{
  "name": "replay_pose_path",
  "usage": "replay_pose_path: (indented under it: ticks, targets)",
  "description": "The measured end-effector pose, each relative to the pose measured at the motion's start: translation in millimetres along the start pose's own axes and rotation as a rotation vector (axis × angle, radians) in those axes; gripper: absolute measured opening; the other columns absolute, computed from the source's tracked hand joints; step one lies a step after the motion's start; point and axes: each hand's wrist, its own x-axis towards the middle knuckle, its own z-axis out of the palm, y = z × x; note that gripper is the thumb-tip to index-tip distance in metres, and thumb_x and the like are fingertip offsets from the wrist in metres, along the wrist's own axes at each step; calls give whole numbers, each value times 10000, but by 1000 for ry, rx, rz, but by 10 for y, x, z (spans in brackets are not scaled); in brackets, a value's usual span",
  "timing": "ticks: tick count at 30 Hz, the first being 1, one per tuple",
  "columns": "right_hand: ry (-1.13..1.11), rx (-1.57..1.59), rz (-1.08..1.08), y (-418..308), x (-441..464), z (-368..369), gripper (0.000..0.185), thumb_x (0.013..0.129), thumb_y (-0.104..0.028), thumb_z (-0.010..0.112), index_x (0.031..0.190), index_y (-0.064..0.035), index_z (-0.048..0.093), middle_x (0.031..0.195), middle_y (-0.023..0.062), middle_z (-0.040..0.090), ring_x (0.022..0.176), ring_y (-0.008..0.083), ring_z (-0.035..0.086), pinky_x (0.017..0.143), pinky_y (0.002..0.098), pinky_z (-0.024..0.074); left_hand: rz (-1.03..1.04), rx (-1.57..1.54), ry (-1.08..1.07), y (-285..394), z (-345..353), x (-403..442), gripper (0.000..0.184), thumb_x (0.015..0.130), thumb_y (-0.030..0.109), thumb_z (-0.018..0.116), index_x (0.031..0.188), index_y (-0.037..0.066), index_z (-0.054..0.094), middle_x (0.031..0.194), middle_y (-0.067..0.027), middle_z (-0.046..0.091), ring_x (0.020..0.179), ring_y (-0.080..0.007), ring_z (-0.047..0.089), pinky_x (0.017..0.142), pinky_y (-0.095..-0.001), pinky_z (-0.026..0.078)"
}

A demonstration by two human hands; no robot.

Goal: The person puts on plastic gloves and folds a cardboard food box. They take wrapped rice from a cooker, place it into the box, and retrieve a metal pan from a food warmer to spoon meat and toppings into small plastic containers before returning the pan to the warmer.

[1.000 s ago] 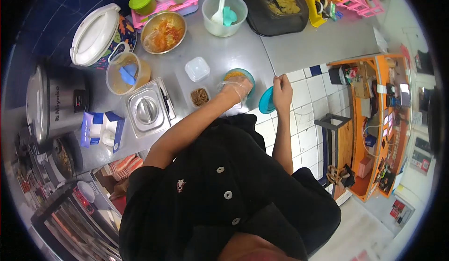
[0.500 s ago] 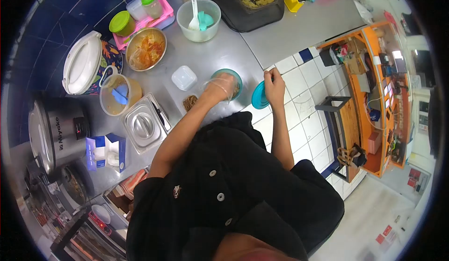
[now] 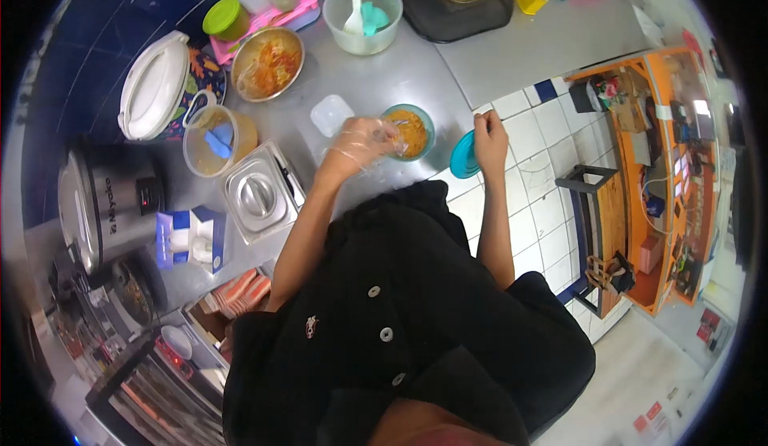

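Observation:
My left hand (image 3: 362, 146), in a clear plastic glove, is at the left rim of a teal bowl (image 3: 433, 132) of orange-brown crumbly food (image 3: 413, 134). Its fingers are bunched together, and what they may hold is hidden. Off the counter's edge, over the floor, my right hand (image 3: 492, 138) grips a round teal lid (image 3: 464, 156) by its rim, tilted on edge. Just behind my left hand sits a small translucent white tub (image 3: 331, 116).
A metal bowl (image 3: 272, 64) with reddish residue, a clear tub (image 3: 364, 40) with a white spoon, a lidded steel pan (image 3: 258, 194) and a black tray (image 3: 448, 20) stand around. A rice cooker (image 3: 108, 206) and a glove box (image 3: 190, 240) are at left.
My left hand has come out of the teal bowl and moved left, exposing the crumbly food. My right hand still holds the lid. The whole view has shifted slightly.

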Motion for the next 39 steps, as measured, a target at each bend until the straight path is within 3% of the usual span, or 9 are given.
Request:
replay_pose_path:
  ticks: [7, 9, 12, 19, 25, 39]
  targets:
    - [-36, 15, -9, -84, 26, 55, 306, 980, -307, 599, 864, -23, 591, 696, 163, 623, 642, 285, 616, 642, 407, 476, -139, 357, 190, -488, -321, -431, 305, 823, 288, 795, 1002, 41, 791, 986, -214, 754, 946, -362, 734, 890, -431, 568]
    - [-43, 17, 1, -82, 48, 92, 304, 979, -304, 598, 864, -24, 593, 693, 164, 623, 640, 287, 616, 645, 408, 478, -200, 361, 213, -617, -317, -451, 283, 825, 275, 780, 972, 33, 789, 1012, -233, 749, 982, -405, 722, 909, -489, 541]
    - [-44, 17, -24, -66, 53, 96, 304, 977, -305, 599, 862, -23, 596, 696, 166, 626, 640, 292, 617, 648, 409, 480, -258, 377, 134, -772, -288, -442, 308, 825, 296, 785, 1009, 50, 804, 1030, -226, 746, 990, -380, 720, 937, -448, 549]
    - [-19, 6, 19, -42, 48, 18, 310, 973, -317, 593, 866, -27, 597, 713, 177, 639, 653, 302, 634, 660, 414, 488, -298, 344, 78, -1019, -228, -398, 323, 820, 289, 790, 1049, 61, 806, 1050, -228, 746, 1014, -376, 717, 944, -450, 540]
    - [-15, -15, 20, 32, 54, 24, 318, 965, -331, 587, 863, -30, 595, 730, 194, 648, 675, 335, 645, 678, 426, 495, -304, 329, 135, -925, -243, -398, 340, 867, 301, 771, 1056, 20, 795, 988, -231, 754, 942, -369, 738, 876, -450, 561]
    - [-18, -2, 38, -68, 51, 0, 313, 969, -331, 593, 873, -33, 596, 730, 176, 648, 680, 307, 642, 686, 417, 494, -142, 416, 129, -1090, -252, -414, 369, 947, 341, 694, 1091, 13, 783, 941, -246, 749, 847, -345, 747, 806, -433, 564]
